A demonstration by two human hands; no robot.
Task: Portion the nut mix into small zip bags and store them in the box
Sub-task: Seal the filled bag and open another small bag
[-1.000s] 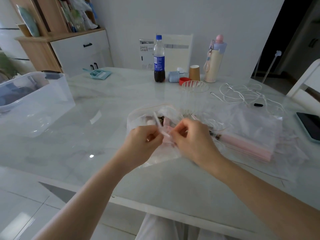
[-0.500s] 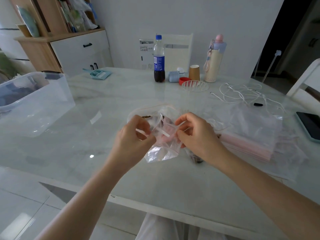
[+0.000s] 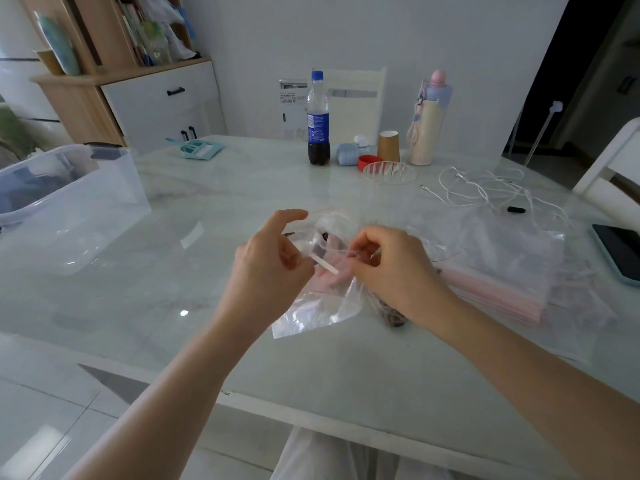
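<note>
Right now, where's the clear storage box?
In the head view, the clear storage box sits at the table's far left edge, left of both hands, with the teal dustpan beyond its right corner.

Bare table (image 3: 166, 282) lies open toward the clear box (image 3: 69, 202); the zip-bag stack (image 3: 502, 289) seemingly crowds the right.

One soda bottle (image 3: 318, 119); one paper cup (image 3: 388, 146); one clear box (image 3: 65, 199); one phone (image 3: 620, 252).

The counter (image 3: 221, 348) is glossy pale marble-look stone. The zip bag (image 3: 318, 306) is thin clear crinkled plastic, the storage box (image 3: 79, 209) translucent plastic, the cup (image 3: 388, 147) brown paper.
</note>
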